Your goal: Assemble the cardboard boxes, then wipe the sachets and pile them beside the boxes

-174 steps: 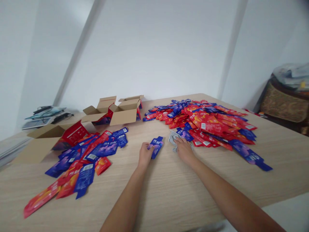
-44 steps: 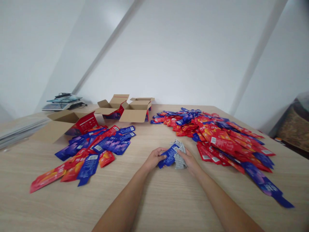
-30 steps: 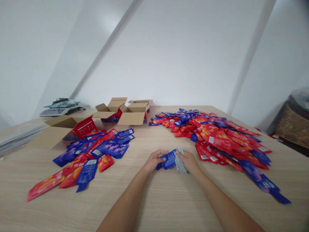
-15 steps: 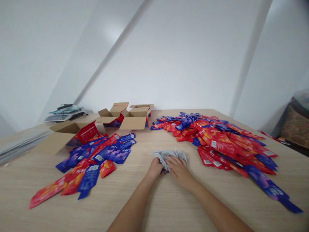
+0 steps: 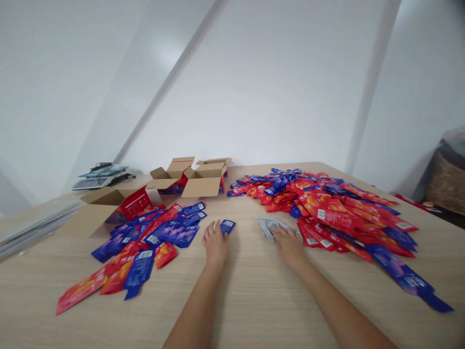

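Observation:
My left hand (image 5: 215, 244) is closed over a small blue packet (image 5: 227, 227), near the table's middle. Part of the packet sticks out to the right past the thumb; the rest lies hidden under the fingers. A crumpled light grey cloth (image 5: 268, 225) lies on the table under my right hand (image 5: 289, 244), whose fingers press and bunch it. Left of my left hand are blue and red flat packets (image 5: 170, 232) in a loose spread. Just right of the cloth begins a larger heap of red and blue packets (image 5: 332, 213).
Open cardboard boxes stand at the back, among them one with a wide front flap (image 5: 203, 186); another open box (image 5: 90, 218) is nearer on the left. A flat scale-like device (image 5: 96, 182) and a stack of grey sheets (image 5: 36, 235) lie far left. A wall rises behind the table (image 5: 247, 300).
My hands were together on the cloth and have parted. The left has moved left with the blue packet, now more exposed; the right has shifted right with the cloth.

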Demonstrator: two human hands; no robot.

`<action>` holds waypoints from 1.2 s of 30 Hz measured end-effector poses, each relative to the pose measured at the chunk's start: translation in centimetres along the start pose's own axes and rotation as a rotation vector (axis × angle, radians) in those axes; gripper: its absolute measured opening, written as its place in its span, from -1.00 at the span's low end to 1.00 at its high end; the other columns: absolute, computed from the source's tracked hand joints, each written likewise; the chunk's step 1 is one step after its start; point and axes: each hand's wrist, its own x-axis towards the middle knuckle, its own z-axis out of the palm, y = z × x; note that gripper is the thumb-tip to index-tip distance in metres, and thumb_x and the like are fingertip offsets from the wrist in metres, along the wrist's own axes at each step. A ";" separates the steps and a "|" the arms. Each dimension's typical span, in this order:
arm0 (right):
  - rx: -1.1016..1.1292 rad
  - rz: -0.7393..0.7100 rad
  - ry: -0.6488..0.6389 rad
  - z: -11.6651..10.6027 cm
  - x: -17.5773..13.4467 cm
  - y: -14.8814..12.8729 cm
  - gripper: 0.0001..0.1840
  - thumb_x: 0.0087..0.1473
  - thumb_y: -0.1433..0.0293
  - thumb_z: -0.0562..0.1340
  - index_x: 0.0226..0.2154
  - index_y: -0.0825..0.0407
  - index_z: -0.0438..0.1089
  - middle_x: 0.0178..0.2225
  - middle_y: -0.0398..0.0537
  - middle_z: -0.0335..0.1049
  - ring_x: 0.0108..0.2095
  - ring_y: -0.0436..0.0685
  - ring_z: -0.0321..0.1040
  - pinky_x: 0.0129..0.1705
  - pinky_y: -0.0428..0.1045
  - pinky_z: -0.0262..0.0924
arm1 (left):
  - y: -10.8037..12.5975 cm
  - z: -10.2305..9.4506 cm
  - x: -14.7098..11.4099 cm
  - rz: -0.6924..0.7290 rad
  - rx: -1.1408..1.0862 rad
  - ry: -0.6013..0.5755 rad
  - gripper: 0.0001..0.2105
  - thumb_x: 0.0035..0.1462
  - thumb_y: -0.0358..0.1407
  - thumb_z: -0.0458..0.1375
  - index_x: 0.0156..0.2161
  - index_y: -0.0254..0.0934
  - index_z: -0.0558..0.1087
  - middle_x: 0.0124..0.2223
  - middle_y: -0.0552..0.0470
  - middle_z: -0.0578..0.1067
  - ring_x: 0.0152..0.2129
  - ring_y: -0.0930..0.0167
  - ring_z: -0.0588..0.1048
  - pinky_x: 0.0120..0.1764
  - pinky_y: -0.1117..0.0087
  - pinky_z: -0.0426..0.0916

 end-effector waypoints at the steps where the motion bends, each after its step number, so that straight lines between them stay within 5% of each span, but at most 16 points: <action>1: 0.013 0.004 -0.002 0.1 0.0 0.0 -0.52 0.12 0.45 -0.05 0.07 -0.10 0.26 0.15 -0.10 0.18 0.09 0.21 0.04 0.02 0.16 -0.08 | 0.2 0.1 -0.2 0.062 0.046 -0.064 -0.53 0.10 -0.35 0.00 0.16 -0.15 0.21 0.23 -0.08 0.18 0.18 0.17 0.05 0.13 -0.02 -0.02; 6: 0.063 -0.006 0.010 0.3 0.3 0.3 -0.53 0.11 0.45 -0.03 0.05 -0.12 0.28 0.14 -0.12 0.20 0.10 0.18 0.06 0.03 0.15 -0.09 | -0.2 1.3 0.5 0.128 0.184 -0.369 -0.55 0.19 -0.07 -0.17 0.15 -0.05 0.23 0.26 0.06 0.14 0.24 0.09 -0.10 0.12 -0.22 -0.18; 13: 0.100 -0.012 0.007 0.5 0.2 0.3 -0.53 0.09 0.46 -0.01 0.03 -0.11 0.31 0.13 -0.10 0.22 0.11 0.19 0.05 0.03 0.15 -0.09 | -6.4 -1.1 4.6 -0.075 0.389 -0.403 -0.46 0.18 -0.03 -0.26 0.21 -0.14 0.14 0.29 -0.08 0.08 0.21 -0.02 -0.06 0.00 -0.34 -0.09; 17: 0.082 0.005 0.030 0.2 0.0 -0.3 -0.54 0.09 0.47 0.00 0.02 -0.09 0.32 0.12 -0.05 0.22 0.09 0.23 0.06 0.01 0.16 -0.06 | -6.7 -1.2 5.2 -0.003 0.529 -0.318 -0.48 0.18 -0.05 -0.21 0.16 -0.18 0.23 0.24 -0.15 0.17 0.19 -0.08 -0.04 0.01 -0.36 -0.18; 24: 0.107 0.020 0.049 -1.2 -0.3 -1.1 -0.59 0.07 0.43 0.04 -0.04 -0.03 0.39 0.01 0.00 0.31 0.03 0.21 0.12 0.03 0.07 0.01 | 1.2 5.4 6.6 0.276 0.293 -0.456 -0.45 0.20 -0.06 -0.25 0.25 -0.23 0.02 0.29 -0.14 0.06 0.22 0.13 0.00 0.09 -0.12 -0.01; 30: 0.117 0.031 0.068 -1.2 0.0 -1.3 -0.61 0.06 0.40 0.04 -0.06 -0.06 0.40 -0.02 -0.02 0.32 0.00 0.22 0.17 0.05 0.08 0.07 | 10.0 12.3 9.1 0.517 0.094 -0.427 -0.33 0.17 -0.05 -0.14 0.29 -0.31 -0.17 0.33 -0.15 -0.11 0.25 0.26 -0.12 0.18 0.11 -0.10; 36: 0.113 0.024 0.067 -0.6 0.5 -1.6 -0.58 0.06 0.37 0.03 -0.04 -0.19 0.36 0.00 -0.04 0.30 0.03 0.26 0.18 0.02 0.11 0.14 | 14.8 15.8 12.0 0.500 0.080 -0.442 -0.26 0.07 0.06 -0.04 0.28 -0.23 -0.08 0.33 -0.20 -0.11 0.24 0.05 -0.11 0.15 0.03 -0.08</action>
